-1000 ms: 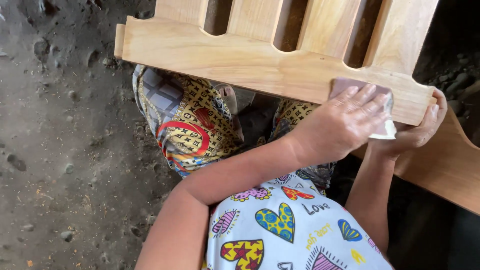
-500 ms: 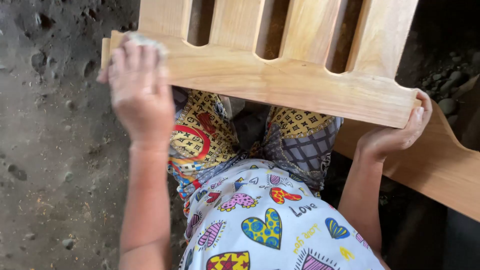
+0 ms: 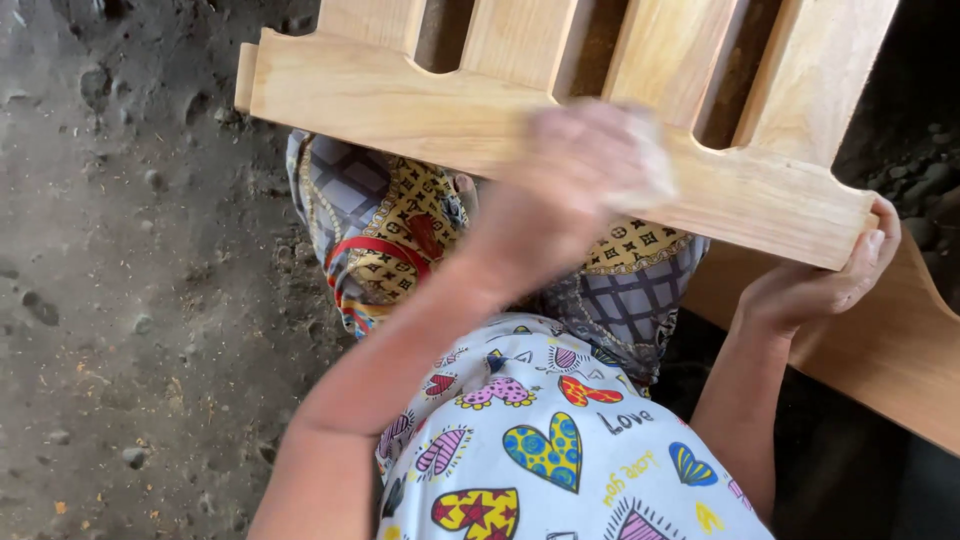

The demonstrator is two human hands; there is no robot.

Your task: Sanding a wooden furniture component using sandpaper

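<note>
A slatted wooden frame (image 3: 420, 105) of pale, unfinished timber is seen from above, stretching from the upper left of the frame down toward the right edge, with its bottom rail slanting across the middle. The left hand (image 3: 575, 175), blurred by motion, is pressed flat against the front face of that rail near the centre of the picture; a pale pad (image 3: 650, 175) shows under its fingers, though what kind of pad cannot be made out through the blur, nor can it be told whether the fingers are spread or curled. The right hand (image 3: 825, 275) is cupped around the lower right corner of the rail, fingers wrapped up over the end and thumb underneath, gripping the wood firmly. Four upright slats (image 3: 520, 40) rise from the rail toward the top edge, with dark gaps between them. The rail's left end sticks out freely over open ground at the upper left. A second wooden board (image 3: 890, 350) lies just behind and below the right corner, running to the right edge. Patterned cloth (image 3: 390, 235) in yellow, red and grey is seen under the rail, and a white garment with coloured hearts (image 3: 545, 450) fills the bottom centre. Grey packed earth (image 3: 130, 300), pitted and strewn with small stones, covers the left side.
</note>
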